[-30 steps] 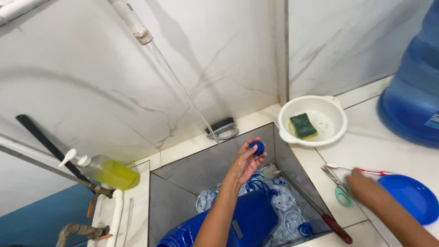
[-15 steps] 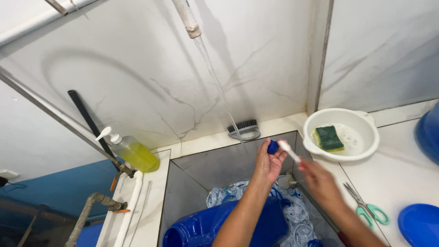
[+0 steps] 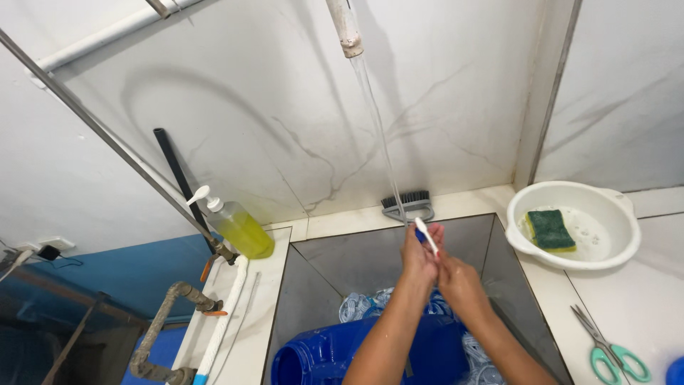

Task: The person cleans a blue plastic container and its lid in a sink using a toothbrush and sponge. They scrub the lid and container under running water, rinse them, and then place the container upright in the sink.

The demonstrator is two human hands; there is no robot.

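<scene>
While water streams down, left hand (image 3: 419,258) pinches a blue cap (image 3: 425,241) at frame centre.
Right hand (image 3: 460,279) grips a white brush (image 3: 423,229), both held over the sink (image 3: 335,257) so runoff drains.

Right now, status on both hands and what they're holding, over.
Left hand cups a small blue piece, barely visible. Right hand holds a white brush against it. Water stream falls onto them. Blue container in the sink below.

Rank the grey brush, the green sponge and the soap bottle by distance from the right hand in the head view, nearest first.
From the right hand:
1. Grey brush, on the ledge just behind the hands.
2. Green sponge, in the white bowl to the right.
3. Soap bottle, far left on the ledge.
</scene>
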